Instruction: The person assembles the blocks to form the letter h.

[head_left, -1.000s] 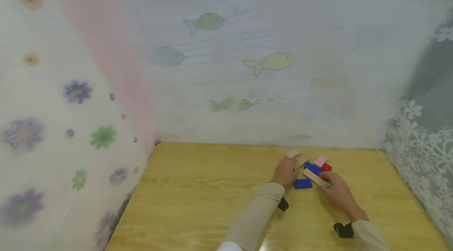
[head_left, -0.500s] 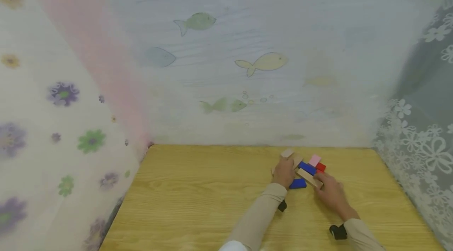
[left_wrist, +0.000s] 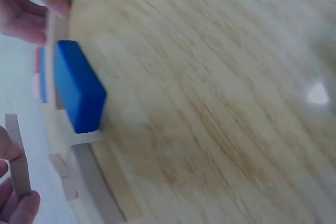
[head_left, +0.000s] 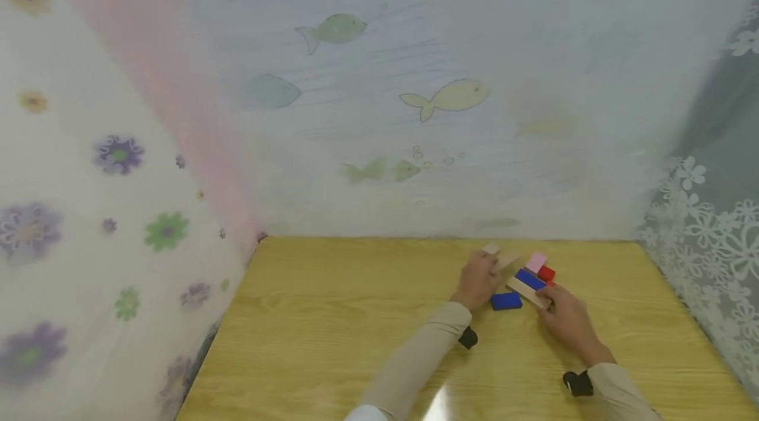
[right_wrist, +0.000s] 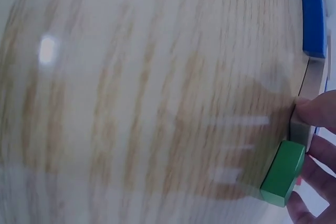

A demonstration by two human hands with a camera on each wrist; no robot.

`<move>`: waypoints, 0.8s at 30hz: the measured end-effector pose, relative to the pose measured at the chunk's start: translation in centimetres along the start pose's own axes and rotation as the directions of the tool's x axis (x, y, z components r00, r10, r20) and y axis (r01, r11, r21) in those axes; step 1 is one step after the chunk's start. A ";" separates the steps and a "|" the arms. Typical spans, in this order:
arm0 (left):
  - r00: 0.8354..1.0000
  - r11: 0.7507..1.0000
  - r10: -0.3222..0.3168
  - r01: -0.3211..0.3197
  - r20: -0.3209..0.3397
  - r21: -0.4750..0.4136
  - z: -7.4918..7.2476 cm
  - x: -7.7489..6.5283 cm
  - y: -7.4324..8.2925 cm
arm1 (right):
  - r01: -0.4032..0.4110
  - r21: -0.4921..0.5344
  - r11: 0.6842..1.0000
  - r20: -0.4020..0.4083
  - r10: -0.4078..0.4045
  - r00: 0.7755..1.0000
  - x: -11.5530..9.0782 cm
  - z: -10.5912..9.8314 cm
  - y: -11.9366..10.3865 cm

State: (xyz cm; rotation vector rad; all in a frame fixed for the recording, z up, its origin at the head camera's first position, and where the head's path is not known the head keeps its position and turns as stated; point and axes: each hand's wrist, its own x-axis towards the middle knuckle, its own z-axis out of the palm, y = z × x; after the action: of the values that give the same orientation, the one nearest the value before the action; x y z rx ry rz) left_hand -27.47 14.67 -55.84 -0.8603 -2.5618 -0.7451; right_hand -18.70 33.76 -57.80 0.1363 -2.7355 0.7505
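Observation:
My left hand [head_left: 477,279] pinches a small plain wooden block [left_wrist: 19,166] between thumb and fingertips, held above other plain wooden blocks [left_wrist: 94,182]. With thumb and fingers, my right hand [head_left: 569,319] grips the near end of a long plain wooden block [head_left: 524,291]. That block lies alongside a blue block [head_left: 530,279]. Close under the right fingers is a green block [right_wrist: 283,174], hidden by the hand in the head view. Between the two hands a second blue block [head_left: 506,302] lies on the table.
Behind the blue block lie a pink block [head_left: 536,262] and a red block [head_left: 546,273]. The wooden table [head_left: 332,315] meets a fish-patterned wall [head_left: 356,210] at its back edge. Flowered cloth [head_left: 118,243] hangs at the left, lacy fabric [head_left: 705,236] at the right.
My right fingers have come onto the end of the long wooden block, which now sits closer against the blue block. The green block has gone out of sight in the head view.

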 end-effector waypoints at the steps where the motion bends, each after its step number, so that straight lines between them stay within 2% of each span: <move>1: 1.000 0.999 -0.022 0.022 -0.002 -0.023 -0.5 0.0 0.0 | 0.002 -0.003 1.000 0.006 -0.002 1.000 0.1 0.0 0.0; 6: 0.993 0.978 -0.114 0.113 0.004 -0.173 -2.6 -0.4 0.0 | -0.005 0.001 1.000 0.032 0.005 0.999 0.7 0.0 0.1; 8: 0.992 0.960 -0.130 0.127 0.005 -0.250 -2.9 -0.8 -0.1 | -0.009 0.001 1.000 0.043 0.009 0.999 0.7 -0.1 0.3; 11: 0.990 0.940 -0.138 0.130 -0.005 -0.315 -3.6 -1.8 -0.3 | -0.010 -0.001 1.000 0.060 0.010 0.998 0.5 -0.2 0.4; 16: 0.986 0.931 -0.167 0.154 -0.010 -0.332 -5.3 -4.0 -0.8 | 0.016 -0.022 1.000 0.095 -0.014 0.995 0.4 -0.6 0.2; 20: 0.979 0.926 -0.202 0.184 -0.021 -0.331 -6.9 -6.2 -1.6 | 0.071 -0.068 0.995 0.127 -0.062 0.990 0.6 -0.7 0.0; 24: 0.968 0.910 -0.249 0.225 -0.025 -0.348 -8.1 -8.3 -2.4 | 0.117 -0.093 0.989 0.156 -0.102 0.983 0.7 -0.8 -0.3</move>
State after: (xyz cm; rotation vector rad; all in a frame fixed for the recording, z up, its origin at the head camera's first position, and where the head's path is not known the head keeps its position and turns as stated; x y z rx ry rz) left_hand -21.53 4.59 -54.07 -0.6062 -2.5411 -1.3030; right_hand -19.15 33.92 -56.75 0.3314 -2.8739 0.5918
